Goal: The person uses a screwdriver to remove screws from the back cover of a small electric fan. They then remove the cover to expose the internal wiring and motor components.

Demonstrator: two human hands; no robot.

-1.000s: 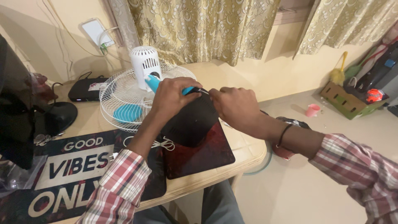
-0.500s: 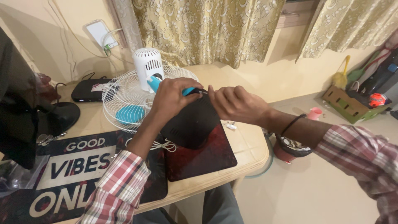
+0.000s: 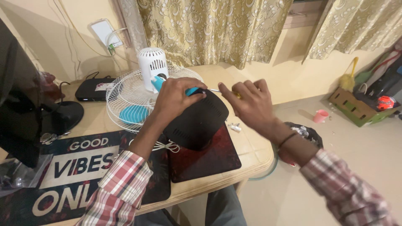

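Note:
A table fan lies dismantled on the wooden table. Its white wire grill, white motor housing and a blue blade are at the back. The fan's black base rests tilted on a dark red mat. My left hand grips the blue neck where it meets the base. My right hand is closed on a yellow-handled screwdriver, whose thin metal shaft points left at the blue neck. Small white screws lie beside the base.
A dark desk mat with large letters covers the near left. A black monitor stands far left, and a flat black box lies behind the grill. On the floor at right are a bin, a pink cup and a cardboard box.
My right hand has drawn a little to the right, away from my left hand, so the screwdriver shaft now shows between them. My left hand stays on the neck.

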